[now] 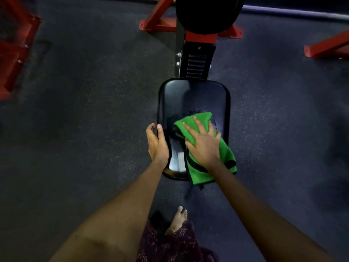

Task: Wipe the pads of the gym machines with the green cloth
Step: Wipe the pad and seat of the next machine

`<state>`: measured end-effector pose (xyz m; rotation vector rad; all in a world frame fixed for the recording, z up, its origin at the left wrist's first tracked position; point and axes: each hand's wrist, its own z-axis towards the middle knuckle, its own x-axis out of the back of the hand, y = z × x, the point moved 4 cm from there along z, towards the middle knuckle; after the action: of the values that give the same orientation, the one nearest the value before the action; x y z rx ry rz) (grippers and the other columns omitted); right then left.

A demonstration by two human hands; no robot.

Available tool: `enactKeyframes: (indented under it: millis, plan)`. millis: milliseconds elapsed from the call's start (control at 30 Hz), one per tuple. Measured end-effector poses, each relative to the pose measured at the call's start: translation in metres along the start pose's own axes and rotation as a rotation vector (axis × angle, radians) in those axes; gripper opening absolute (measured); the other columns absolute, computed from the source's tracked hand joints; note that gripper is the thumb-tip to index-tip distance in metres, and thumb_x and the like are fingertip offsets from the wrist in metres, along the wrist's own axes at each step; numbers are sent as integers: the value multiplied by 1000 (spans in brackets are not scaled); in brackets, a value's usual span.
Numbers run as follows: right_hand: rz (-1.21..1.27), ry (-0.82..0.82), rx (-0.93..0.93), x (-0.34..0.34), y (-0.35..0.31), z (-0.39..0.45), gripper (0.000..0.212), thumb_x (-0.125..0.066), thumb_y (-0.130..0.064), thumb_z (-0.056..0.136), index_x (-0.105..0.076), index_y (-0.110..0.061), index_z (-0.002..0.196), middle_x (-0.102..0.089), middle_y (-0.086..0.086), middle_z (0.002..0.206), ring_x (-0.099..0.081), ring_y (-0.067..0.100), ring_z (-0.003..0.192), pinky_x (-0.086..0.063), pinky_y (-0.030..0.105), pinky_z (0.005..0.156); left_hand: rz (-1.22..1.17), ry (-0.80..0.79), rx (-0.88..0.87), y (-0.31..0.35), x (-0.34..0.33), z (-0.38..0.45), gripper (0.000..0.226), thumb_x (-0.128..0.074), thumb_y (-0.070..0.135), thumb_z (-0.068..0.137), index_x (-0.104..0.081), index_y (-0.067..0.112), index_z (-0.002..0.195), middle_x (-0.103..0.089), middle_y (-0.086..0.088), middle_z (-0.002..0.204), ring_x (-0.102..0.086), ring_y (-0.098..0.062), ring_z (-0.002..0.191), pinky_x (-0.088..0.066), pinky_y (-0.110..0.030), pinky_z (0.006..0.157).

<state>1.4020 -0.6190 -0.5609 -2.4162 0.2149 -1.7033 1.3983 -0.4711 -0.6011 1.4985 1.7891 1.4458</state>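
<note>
While the right hand (203, 142) lay flat and wide open on the green cloth (200, 148), its fingers were spread and it pressed the cloth down without gripping it. The cloth sat on the black seat pad (192, 103), toward the 5 o'clock part of it, and one end hung over the near edge. The left hand (156, 143) curled around the pad's side at 8 o'clock, with the thumb on top and the fingers bent over the rim. The pad looked shiny and wet near the cloth. At 12 o'clock from the pad stood a black post (196, 61) with a red bracket (201, 37), and above that was another dark pad (207, 12). Red frame legs (156, 21) rested on the dark speckled floor (85, 110). A bare foot (179, 218) showed at 6 o'clock.
</note>
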Motion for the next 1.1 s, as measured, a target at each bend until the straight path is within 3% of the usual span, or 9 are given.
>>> enactKeyframes:
  millis: [67, 167, 300, 500, 633, 733, 900, 967, 1100]
  plan:
    - [37, 31, -80, 1, -22, 4, 58, -49, -45, 92, -25, -46, 145, -10, -6, 159, -9, 36, 141, -15, 56, 109, -22, 10, -1, -2, 0, 1, 42, -33, 39, 101, -41, 15, 134, -47, -4, 138, -46, -19, 123, -35, -35, 104]
    - [-19, -11, 96, -16, -47, -18, 61, -52, -45, 89, -27, -44, 145, -16, -4, 158, -15, 38, 140, -19, 58, 107, -49, 18, 4, -7, 3, 3, 42, -32, 40, 101, -41, 15, 133, -47, -6, 136, -46, -22, 122, -36, -40, 104]
    - [-106, 59, 175, -18, -17, -51, 56, -44, -50, 80, -48, -39, 136, -47, -1, 144, -49, 42, 121, -43, 58, 86, -113, 29, 23, -7, 2, 2, 42, -32, 39, 102, -39, 13, 135, -42, -5, 140, -42, -20, 126, -35, -31, 103]
    - [12, 62, -146, -5, -15, -9, 58, -46, -45, 93, -22, -44, 147, -13, -5, 159, -13, 37, 141, -18, 54, 108, -26, 48, -5, -10, 0, 5, 44, -34, 41, 101, -41, 12, 133, -40, -6, 140, -44, -20, 122, -34, -25, 93]
    - [4, 32, -33, -14, -39, -20, 60, -45, -47, 94, -19, -44, 147, -10, -5, 159, -9, 37, 141, -14, 55, 109, 149, 72, -21, -6, 0, 6, 42, -28, 36, 103, -42, 9, 132, -40, -8, 137, -46, -23, 117, -30, -26, 87]
    - [-97, 14, 83, -12, -11, -34, 62, -48, -47, 92, -18, -45, 147, -11, -7, 159, -13, 36, 141, -19, 55, 108, 200, 73, -38, -5, -1, 6, 39, -28, 32, 103, -43, 7, 130, -41, -10, 135, -47, -26, 116, -32, -30, 87]
    - [77, 121, -236, 7, 20, 7, 58, -53, -41, 92, -30, -39, 146, -21, -4, 157, -17, 36, 138, -22, 54, 106, 295, 84, -20, -4, -3, 6, 38, -28, 35, 102, -43, 11, 128, -42, -5, 136, -51, -25, 112, -39, -40, 90]
    - [74, 105, -184, 6, 0, 23, 57, -51, -42, 92, -30, -40, 145, -18, -3, 158, -15, 38, 139, -19, 54, 108, 326, 90, -33, -3, -3, 6, 35, -30, 31, 102, -44, 11, 127, -43, -5, 136, -51, -26, 112, -40, -42, 90]
    - [18, 27, 185, -7, -17, 13, 57, -49, -46, 90, -31, -41, 145, -21, -3, 157, -17, 40, 139, -18, 58, 107, 423, 91, -47, -2, -4, 7, 30, -32, 23, 102, -46, 8, 123, -46, -8, 130, -51, -30, 111, -39, -44, 87]
